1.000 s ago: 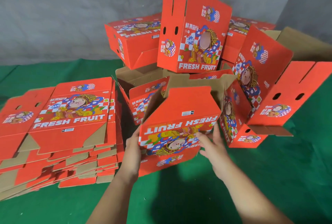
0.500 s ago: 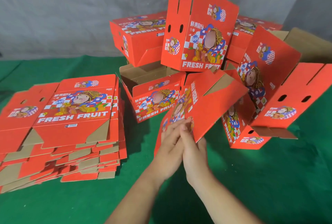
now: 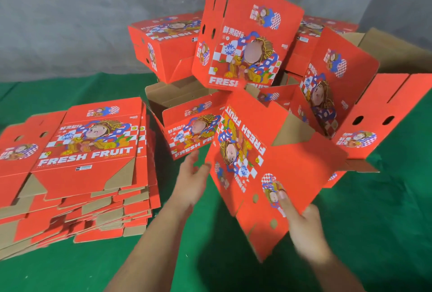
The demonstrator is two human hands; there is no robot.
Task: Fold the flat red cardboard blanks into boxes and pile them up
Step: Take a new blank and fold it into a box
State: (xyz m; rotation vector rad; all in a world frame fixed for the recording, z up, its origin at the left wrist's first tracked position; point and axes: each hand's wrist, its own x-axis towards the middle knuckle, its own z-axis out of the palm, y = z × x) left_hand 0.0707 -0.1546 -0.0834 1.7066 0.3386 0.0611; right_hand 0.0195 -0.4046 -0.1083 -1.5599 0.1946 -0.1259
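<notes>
A person's two hands are working on one red "FRESH FRUIT" cardboard blank (image 3: pixel 264 165) just right of the frame's middle, above the green surface (image 3: pixel 374 233). The blank is tilting, its printed face turned toward the camera, with the lettering running up its length and a brown inner flap showing at its 2 o'clock corner.

The right hand (image 3: pixel 301 226) is sitting at the blank's 5 o'clock edge, pinching it: the thumb is lying on the red printed face while the other fingers are going behind the board. The left hand (image 3: pixel 191 184) is at the blank's 9 o'clock side, fingers spread and relaxed, fingertips just beside the board's edge; whether they are touching it I cannot tell, and motion blur is softening both hands.

At 9 o'clock in the frame, a stack of flat red blanks (image 3: pixel 77 170) is lying on the surface, slightly fanned. At 12 to 2 o'clock, behind the held blank, a pile of folded red boxes (image 3: pixel 245 41) is leaning together in a jumble, some open and showing brown insides. A grey wall (image 3: pixel 70 15) is standing behind.
</notes>
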